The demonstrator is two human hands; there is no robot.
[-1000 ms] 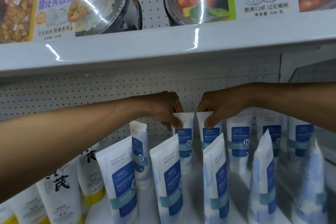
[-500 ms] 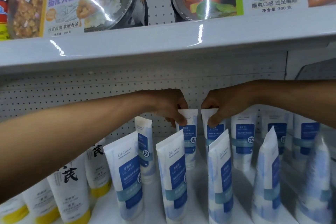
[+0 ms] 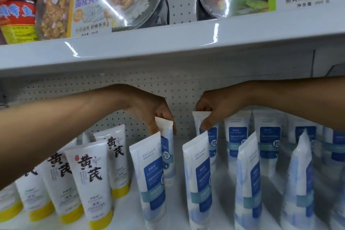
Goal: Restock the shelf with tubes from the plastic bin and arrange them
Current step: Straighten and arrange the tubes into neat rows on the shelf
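Observation:
Both hands reach deep into the lower shelf (image 3: 175, 209). My left hand (image 3: 156, 112) pinches the crimped top of a white and blue tube (image 3: 167, 147) standing in the back row. My right hand (image 3: 211, 110) pinches the top of a second white and blue tube (image 3: 212, 142) to its right, also in the back row. The two held tubes stand apart with a gap between them. In front of them stand more blue tubes (image 3: 151, 179), (image 3: 199, 179), (image 3: 248, 183). The plastic bin is out of view.
White tubes with yellow caps (image 3: 91, 183) fill the shelf's left side. More blue tubes (image 3: 270, 140) line the back right. A perforated back panel (image 3: 183, 102) closes the shelf. The upper shelf (image 3: 168, 46) hangs low overhead, loaded with boxed meals (image 3: 104, 0).
My left hand has moved its tube leftward, widening the gap between the two held tubes. The view has shifted left, bringing the yellow-capped tubes more into view.

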